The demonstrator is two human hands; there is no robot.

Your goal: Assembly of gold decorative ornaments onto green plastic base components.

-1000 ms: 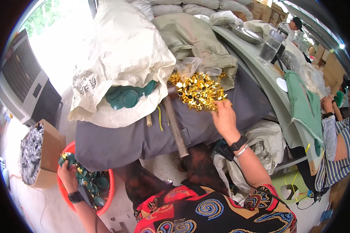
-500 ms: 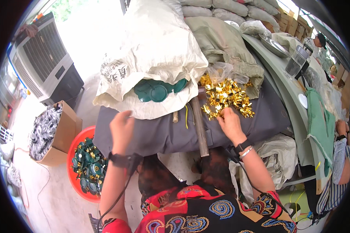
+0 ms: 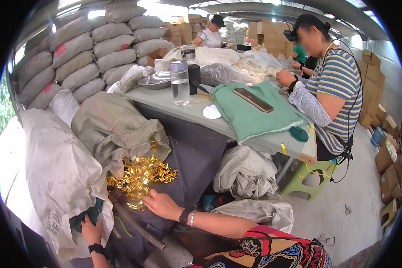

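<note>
My left hand (image 3: 92,231) is at the mouth of a white woven sack (image 3: 58,169), its fingers closed on one of the dark green plastic discs (image 3: 85,215) there. The sack's edge hides part of the discs. To the right, my right hand (image 3: 163,205) pinches at the near edge of a heap of shiny gold clip-like pieces (image 3: 140,176). Its fingertips are together on a gold piece, only partly visible. The gold heap lies in front of an olive sack (image 3: 116,127) on a dark cloth-covered surface (image 3: 194,149).
A wooden stick (image 3: 140,228) lies between my hands. On the right, a grey table (image 3: 154,98) holds a clear bottle (image 3: 180,85), a green cushion (image 3: 241,120) and a phone (image 3: 253,99). A co-worker (image 3: 339,85) in a striped shirt sits there. Stacked sacks (image 3: 76,53) stand behind.
The view has swung right, bringing the table and co-worker into fuller sight. My left hand has moved to the green discs at the sack's mouth. My right hand stays at the gold heap.
</note>
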